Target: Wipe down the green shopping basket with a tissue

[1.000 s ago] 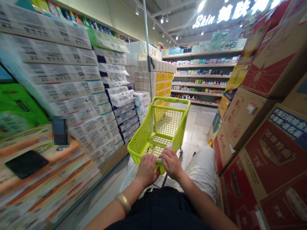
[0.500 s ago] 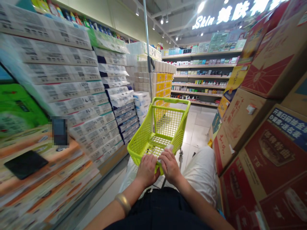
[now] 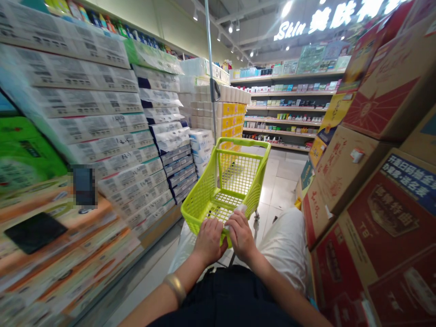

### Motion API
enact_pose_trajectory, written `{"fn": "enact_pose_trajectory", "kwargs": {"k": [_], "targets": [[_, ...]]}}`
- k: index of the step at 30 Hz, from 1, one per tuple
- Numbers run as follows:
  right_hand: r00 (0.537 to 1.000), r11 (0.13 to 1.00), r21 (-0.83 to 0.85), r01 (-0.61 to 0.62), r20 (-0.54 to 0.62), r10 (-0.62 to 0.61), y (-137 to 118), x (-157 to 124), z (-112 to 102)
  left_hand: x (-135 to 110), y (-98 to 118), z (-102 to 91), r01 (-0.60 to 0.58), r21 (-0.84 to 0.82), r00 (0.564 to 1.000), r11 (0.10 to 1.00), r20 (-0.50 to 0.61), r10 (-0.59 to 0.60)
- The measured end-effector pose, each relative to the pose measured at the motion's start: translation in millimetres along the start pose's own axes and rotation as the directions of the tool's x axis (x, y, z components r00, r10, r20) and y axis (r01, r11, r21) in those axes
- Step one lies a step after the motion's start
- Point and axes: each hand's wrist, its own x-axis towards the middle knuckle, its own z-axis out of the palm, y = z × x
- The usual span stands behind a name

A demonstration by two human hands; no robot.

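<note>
A lime-green plastic shopping cart point(image 3: 223, 197) with a lattice basket stands right in front of me, and no goods show inside it. My left hand point(image 3: 210, 236) is closed over the near rim, its thumb underneath. Just beside it, my right hand point(image 3: 240, 231) rests on the same rim with curled fingers, pressing a crumpled white wipe point(image 3: 241, 209) that looks like tissue or cloth. Part of the wipe sticks out past the fingers, and the rest is hidden beneath them. A gold-coloured bangle circles my left wrist.
Stacked paper packs point(image 3: 102, 125) line the left side. A black flat object point(image 3: 36, 232) lies on orange-and-white packs there. Cartons point(image 3: 378, 218) are piled on the right, with a white sack point(image 3: 284, 245) at their foot. Product shelves point(image 3: 286, 109) stand ahead beyond a metal pole point(image 3: 210, 50).
Both hands stay at the near rim with almost no visible movement, the wipe still under the right one. The surroundings shift only very slightly in view.
</note>
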Motion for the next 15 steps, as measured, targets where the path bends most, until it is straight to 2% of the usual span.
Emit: {"fn": "enact_pose_trajectory", "kwargs": {"k": [2, 5, 10, 12, 15], "targets": [[0.998, 0.999, -0.010, 0.047, 0.051, -0.046, -3, -3, -2, -2, -1, -0.7, -0.002, -0.003, 1.000, 1.000, 0.003, 0.002], [0.994, 0.997, -0.023, 0.068, 0.086, -0.066, 13, 13, -12, -2, -1, -0.8, 0.008, -0.005, 1.000, 1.000, 0.022, -0.008], [0.997, 0.997, -0.027, -0.067, -0.035, 0.066, 45, 44, -18, 2, 0, 1.9, 0.018, -0.015, 0.999, 1.000, 0.033, -0.018], [0.994, 0.995, -0.022, -0.093, -0.058, 0.092, 42, 40, -13, 3, 0, 2.5, 0.021, -0.016, 0.999, 1.000, 0.030, -0.021], [0.997, 0.998, -0.012, -0.059, -0.046, 0.059, 21, 19, -4, 2, 1, 1.7, 0.020, -0.012, 1.000, 1.000, 0.022, -0.019]]}}
